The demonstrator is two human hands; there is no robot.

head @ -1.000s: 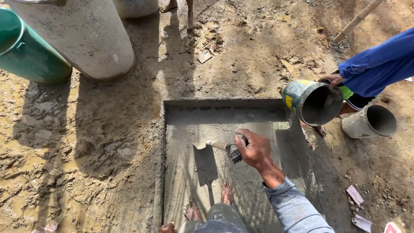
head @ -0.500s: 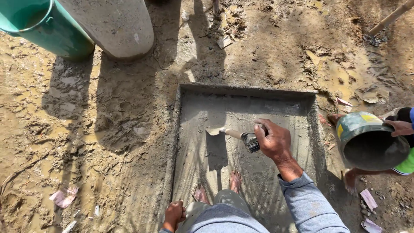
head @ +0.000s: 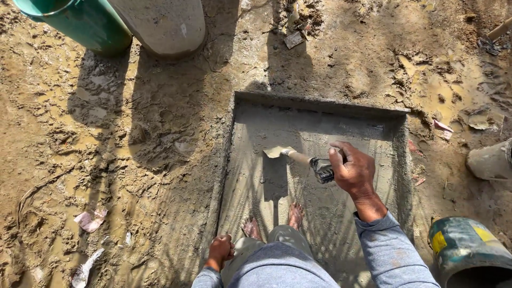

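- Bright, hard daylight outdoors; high contrast throughout.
- Long, sharp-edged shadows running from the lower frame toward the top, so sun behind the wearer.
- Dark shadow of the trowel [head: 278, 152] on the wet tray [head: 314, 104], just below the blade.
- Glare on wet mud [head: 426, 90] at upper right.
- Sharp focus overall; slight wide-angle stretch at the corners.

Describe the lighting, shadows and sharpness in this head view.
Head view: hard sunlight, sharp focus throughout; the trowel in the right hand casts a crisp dark shadow on the grey tray; long shadows cross the mud; slight wide-angle bending at edges.
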